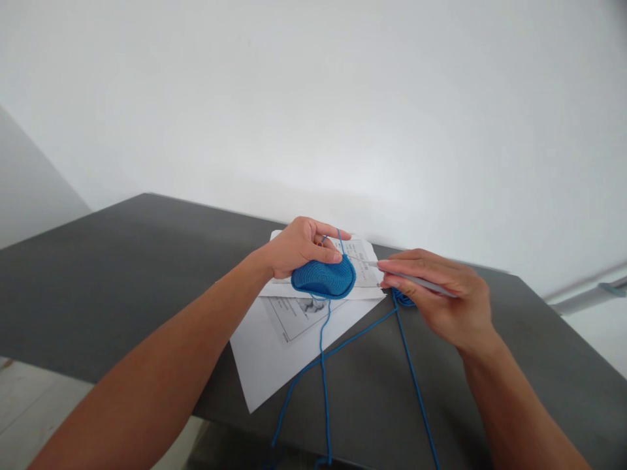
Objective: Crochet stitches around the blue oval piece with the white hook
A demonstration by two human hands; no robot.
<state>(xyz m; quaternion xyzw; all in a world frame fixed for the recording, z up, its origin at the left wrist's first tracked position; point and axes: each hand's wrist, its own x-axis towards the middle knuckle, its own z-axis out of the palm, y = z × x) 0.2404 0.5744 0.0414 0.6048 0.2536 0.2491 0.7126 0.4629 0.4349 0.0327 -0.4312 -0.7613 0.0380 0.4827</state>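
Note:
A blue crochet piece (323,279), rounded and worked in rings, is pinched along its upper edge by my left hand (304,245). Blue yarn (340,241) runs from that edge up over my left index finger, which points to the right. My right hand (441,290) grips a crochet hook (416,281) with a pale handle. The hook's thin tip reaches left toward the top right edge of the piece; whether it sits in a stitch is too small to tell. A yarn tail hangs from the bottom of the piece.
Printed sheets of paper (264,365) lie under the hands on a dark table (161,261). Partly hidden behind my right hand is a ball of blue yarn (403,299). Loose strands (413,365) trail over the table's front edge. A white wall (313,98) stands behind.

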